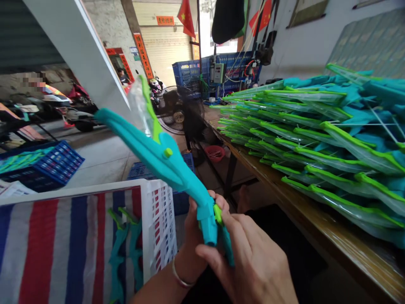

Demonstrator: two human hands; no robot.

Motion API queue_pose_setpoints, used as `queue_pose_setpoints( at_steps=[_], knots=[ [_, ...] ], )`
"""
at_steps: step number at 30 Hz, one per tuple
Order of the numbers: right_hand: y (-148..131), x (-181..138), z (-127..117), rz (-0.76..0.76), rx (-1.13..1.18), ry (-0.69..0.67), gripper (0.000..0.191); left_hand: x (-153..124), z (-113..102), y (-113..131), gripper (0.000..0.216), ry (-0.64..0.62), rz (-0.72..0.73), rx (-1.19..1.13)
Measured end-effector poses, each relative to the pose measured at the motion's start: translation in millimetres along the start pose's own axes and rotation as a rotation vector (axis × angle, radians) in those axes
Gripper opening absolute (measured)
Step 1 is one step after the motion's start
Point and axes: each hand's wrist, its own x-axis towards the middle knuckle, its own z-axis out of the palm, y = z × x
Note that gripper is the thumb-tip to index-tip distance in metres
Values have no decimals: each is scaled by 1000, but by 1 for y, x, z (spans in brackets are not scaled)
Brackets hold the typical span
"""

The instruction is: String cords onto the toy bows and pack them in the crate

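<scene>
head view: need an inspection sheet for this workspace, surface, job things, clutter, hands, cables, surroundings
Surface: brown wooden table at right, heavily loaded.
Job's things: long teal plastic piece with lime-green parts, held tilted up and leftward; teal and lime-green pile on the table; white plastic crate with striped lining, similar pieces inside.
Clutter: red plastic basin on the floor beyond the table.
Hands: left hand and right hand both grip the piece's lower end.
Cables: pale cords hang at the back; ends unclear.
Surroundings: black fan, blue plastic crate at left.
</scene>
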Motion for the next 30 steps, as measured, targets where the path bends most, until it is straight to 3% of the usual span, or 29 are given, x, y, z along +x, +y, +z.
queue_pose_setpoints(
  at_steps=[3, 9, 16, 22, 30],
  knots=[
    [3, 7, -4, -83, -222, -52, 57, 3, 9, -3, 50, -3, -7, 30],
    [16, 17, -14, -97, -343, -88, 52, 5, 23, -10, 52, -15, -33, 57],
    [43, 33, -28, -209, -164, -127, 51, 10, 23, -21, 49, 10, -22, 82],
    [58, 33, -33, -262, -66, -177, 49, 15, 24, -33, 45, -75, 7, 87],
    [64, 28, -36, -83, -88, -156, 52, 23, 27, -43, 48, 17, 4, 199]
  ],
)
